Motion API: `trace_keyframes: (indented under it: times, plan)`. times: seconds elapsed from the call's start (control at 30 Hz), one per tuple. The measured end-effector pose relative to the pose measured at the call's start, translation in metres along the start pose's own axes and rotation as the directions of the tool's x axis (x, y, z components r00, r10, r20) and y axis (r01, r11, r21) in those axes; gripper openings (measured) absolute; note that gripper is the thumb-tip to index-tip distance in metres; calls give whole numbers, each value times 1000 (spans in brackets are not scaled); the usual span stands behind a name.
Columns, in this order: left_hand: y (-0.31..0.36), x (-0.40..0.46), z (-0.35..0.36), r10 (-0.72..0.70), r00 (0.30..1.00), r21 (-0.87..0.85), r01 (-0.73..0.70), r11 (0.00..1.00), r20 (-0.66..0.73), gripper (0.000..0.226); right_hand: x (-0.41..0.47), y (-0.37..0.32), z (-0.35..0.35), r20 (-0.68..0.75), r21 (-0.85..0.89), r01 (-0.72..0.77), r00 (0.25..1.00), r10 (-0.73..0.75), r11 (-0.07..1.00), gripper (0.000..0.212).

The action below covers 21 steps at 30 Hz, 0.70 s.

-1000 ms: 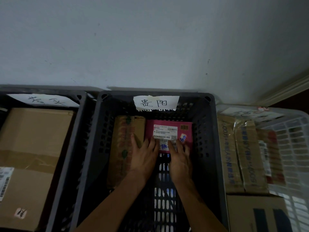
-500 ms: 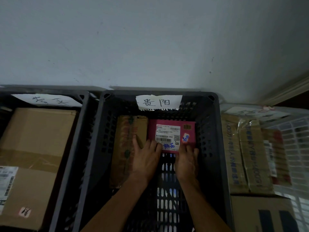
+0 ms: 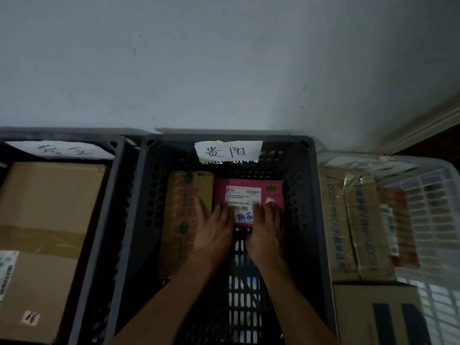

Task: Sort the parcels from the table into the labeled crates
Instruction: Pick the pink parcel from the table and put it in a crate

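Lying flat on the slotted floor of the dark crate (image 3: pixel 321 220), at its far end below the paper label (image 3: pixel 228 151), the pink parcel (image 3: pixel 249 192) is touched along its near edge by both hands, with fingers straight and laid on top rather than curled around it. The left hand (image 3: pixel 214 232) is placed at the parcel's left corner, its thumb spread onto the brown parcel (image 3: pixel 185 220) just left of the pink one, while the right hand (image 3: pixel 267 232) is laid on the parcel's right near corner.
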<state>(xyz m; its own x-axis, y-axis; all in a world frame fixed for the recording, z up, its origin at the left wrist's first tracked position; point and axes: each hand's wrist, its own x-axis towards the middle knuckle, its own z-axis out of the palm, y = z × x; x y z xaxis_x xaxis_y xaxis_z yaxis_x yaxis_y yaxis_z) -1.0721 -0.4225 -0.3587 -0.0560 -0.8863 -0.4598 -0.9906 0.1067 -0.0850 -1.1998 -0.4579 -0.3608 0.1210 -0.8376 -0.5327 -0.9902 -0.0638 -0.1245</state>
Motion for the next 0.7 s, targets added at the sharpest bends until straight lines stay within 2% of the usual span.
trace_keyframes:
  times: [0.1,0.37,0.6,0.7]
  plan:
    - [0,3,-1,-7,1000,5,7,1000,-8,70,-1,6,4,14,-1,28,1000,-28,1000,97]
    - [-2,2,0,31,1000,-14,-31,999,5,69,2,4,1,68,43,29,997,-32,999,97]
    - [2,3,-13,20,999,-25,-19,1000,50,69,5,6,-15,167,93,20,985,-36,995,93]
    - [-4,-3,-17,27,999,-93,-23,995,42,68,3,1,-26,140,165,10,990,-34,986,85]
